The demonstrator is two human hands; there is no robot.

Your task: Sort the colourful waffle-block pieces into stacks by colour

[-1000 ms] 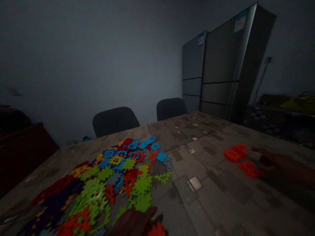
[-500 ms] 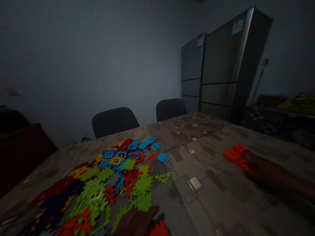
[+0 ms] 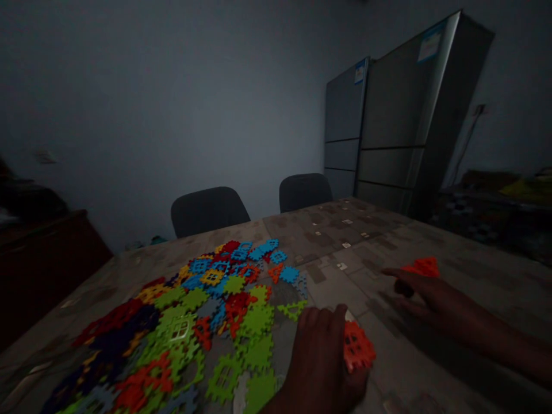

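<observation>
In this dim room a spread of flat interlocking plastic tiles (image 3: 202, 310) in green, blue, red, yellow and dark colours covers the left half of the table (image 3: 345, 241). My left hand (image 3: 321, 362) is low in the middle, closed on an orange square tile (image 3: 357, 347). Over at the right my right hand (image 3: 425, 293) reaches across the table with its fingers curled over the small orange pile; only an orange tile (image 3: 423, 267) shows behind its fingertips. What those fingers hold is hidden.
Two dark chairs (image 3: 210, 210) (image 3: 304, 191) stand at the table's far edge. A tall grey fridge (image 3: 405, 121) stands at the back right, beside a cluttered counter (image 3: 495, 201). A dark cabinet (image 3: 43, 264) stands at the left.
My left hand has risen from the bottom edge and moved right with the orange tile. My right hand has slid left over the orange pile, now hiding most of it.
</observation>
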